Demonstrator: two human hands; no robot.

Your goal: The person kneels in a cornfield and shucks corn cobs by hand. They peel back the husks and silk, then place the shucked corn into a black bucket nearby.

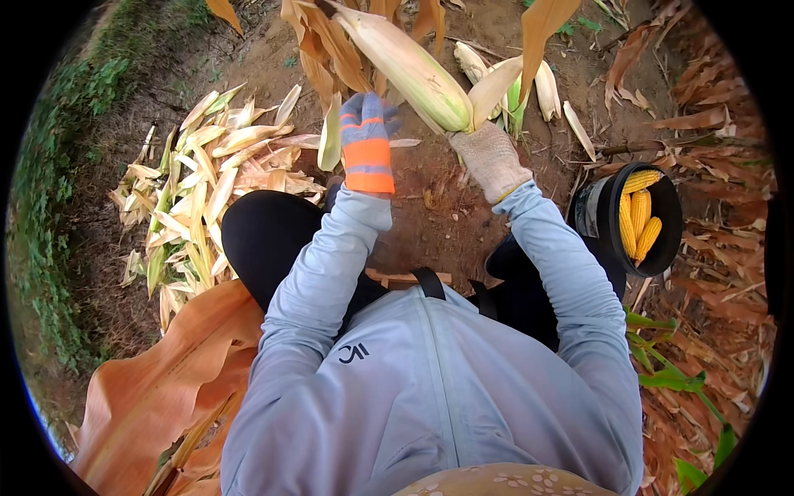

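Note:
My right hand (491,155), in a cream knit glove, grips the base of an ear of corn (412,71) still in its pale husk. The ear slants up and left, its dark tip at the top of the view. One husk leaf (495,92) sticks out beside its base. My left hand (367,146) wears a grey and orange glove and is raised just left of the ear, fingers pointing up and partly blurred. Against its outer side hangs a pale green husk leaf (330,133); whether the fingers hold it is unclear.
A heap of stripped husks (208,161) lies on the soil to the left. At right stands a black bucket (667,248) with several bare yellow corn cobs (640,211). Unhusked ears (547,92) lie ahead. Dry corn leaves (428,18) hang at the top, and another (167,359) at lower left.

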